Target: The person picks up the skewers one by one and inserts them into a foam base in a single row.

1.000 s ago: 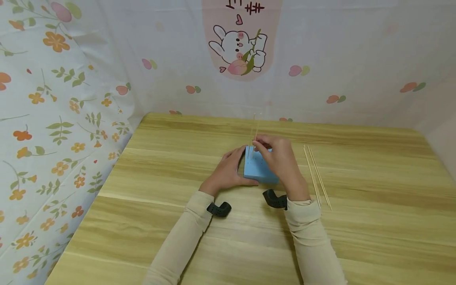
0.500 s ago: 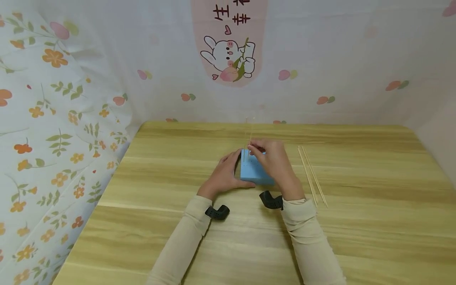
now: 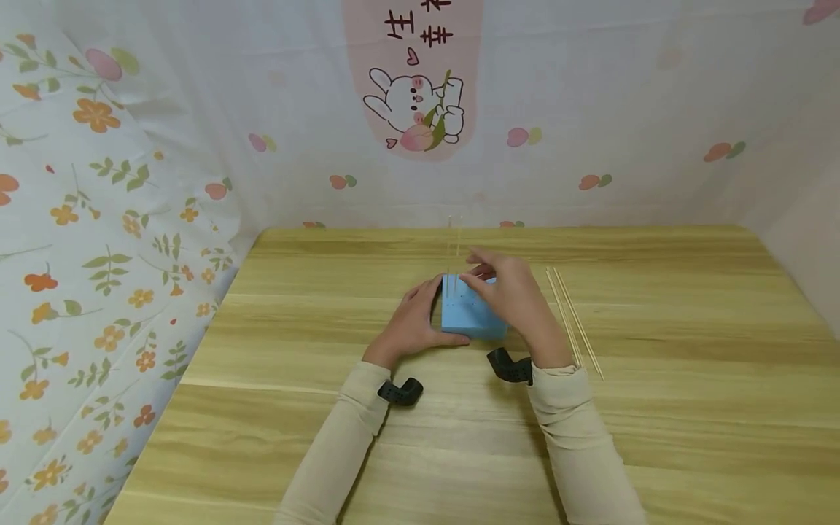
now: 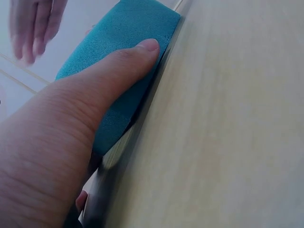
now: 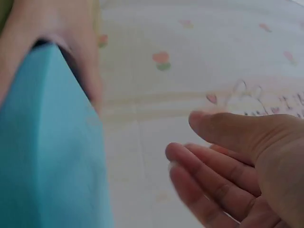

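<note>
Left sleeve [image 3: 331, 448]: plain beige; broad cuff at the wrist;
Right sleeve [image 3: 577, 437]: same beige; creased near a broad cuff;
Left wrist piece [image 3: 402, 394]: black; elbow-shaped; small dots on its side;
Right wrist piece [image 3: 510, 367]: black; same bent shape; dotted too

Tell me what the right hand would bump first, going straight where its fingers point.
Probably the nearer upright stick in the blue block; its depth relative to the right hand is unclear.

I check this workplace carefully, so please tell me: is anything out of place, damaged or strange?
Only the rabbit looks odd: on the back cloth it is turned sideways, its ears pointing left in the head view. Nothing looks spilled or damaged; two sticks stand in the block.
</note>
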The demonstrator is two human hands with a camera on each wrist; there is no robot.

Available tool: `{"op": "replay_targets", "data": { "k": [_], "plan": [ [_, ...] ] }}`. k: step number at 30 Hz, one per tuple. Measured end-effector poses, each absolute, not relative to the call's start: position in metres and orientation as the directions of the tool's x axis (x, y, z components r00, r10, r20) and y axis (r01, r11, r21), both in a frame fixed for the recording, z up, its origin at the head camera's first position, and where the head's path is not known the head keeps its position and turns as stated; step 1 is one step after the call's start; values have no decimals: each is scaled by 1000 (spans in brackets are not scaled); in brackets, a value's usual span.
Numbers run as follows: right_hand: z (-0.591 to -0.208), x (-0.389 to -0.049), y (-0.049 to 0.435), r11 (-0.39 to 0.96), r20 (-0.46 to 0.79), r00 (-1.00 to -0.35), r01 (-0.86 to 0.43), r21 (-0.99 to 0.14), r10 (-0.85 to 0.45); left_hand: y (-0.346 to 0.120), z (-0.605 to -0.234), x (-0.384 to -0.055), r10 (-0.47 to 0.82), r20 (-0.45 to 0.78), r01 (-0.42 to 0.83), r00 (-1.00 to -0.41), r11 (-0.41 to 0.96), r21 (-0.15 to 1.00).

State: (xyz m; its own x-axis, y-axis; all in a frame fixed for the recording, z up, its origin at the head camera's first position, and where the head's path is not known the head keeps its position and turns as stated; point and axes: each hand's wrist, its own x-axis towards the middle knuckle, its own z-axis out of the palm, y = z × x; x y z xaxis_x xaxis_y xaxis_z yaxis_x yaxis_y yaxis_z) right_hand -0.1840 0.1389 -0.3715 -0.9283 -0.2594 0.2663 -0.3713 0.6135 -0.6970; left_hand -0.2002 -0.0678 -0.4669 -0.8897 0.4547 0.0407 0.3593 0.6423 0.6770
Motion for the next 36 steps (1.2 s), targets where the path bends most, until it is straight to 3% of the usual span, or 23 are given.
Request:
{"op": "replay_targets", "data": {
  "k": [9,16,22,36],
  "plan": [
    [-377,-168,221,779,130,-977,-215,-589,-171,-69,-465,-201,472,24,363,-882,644,673],
    [-388,-159,274,855,-171,-982,21,-518,-79,-73,-463,-204,461,51,369,-886,635,679],
    [-401,-161,277,861,-279,-960,138,-489,-4,-70,-465,-202,463,11,344,-886,641,686],
    [-404,-164,265,851,-367,-930,184,-492,-11,-68,-462,-200,448,6,331,-894,650,684]
  ]
}}
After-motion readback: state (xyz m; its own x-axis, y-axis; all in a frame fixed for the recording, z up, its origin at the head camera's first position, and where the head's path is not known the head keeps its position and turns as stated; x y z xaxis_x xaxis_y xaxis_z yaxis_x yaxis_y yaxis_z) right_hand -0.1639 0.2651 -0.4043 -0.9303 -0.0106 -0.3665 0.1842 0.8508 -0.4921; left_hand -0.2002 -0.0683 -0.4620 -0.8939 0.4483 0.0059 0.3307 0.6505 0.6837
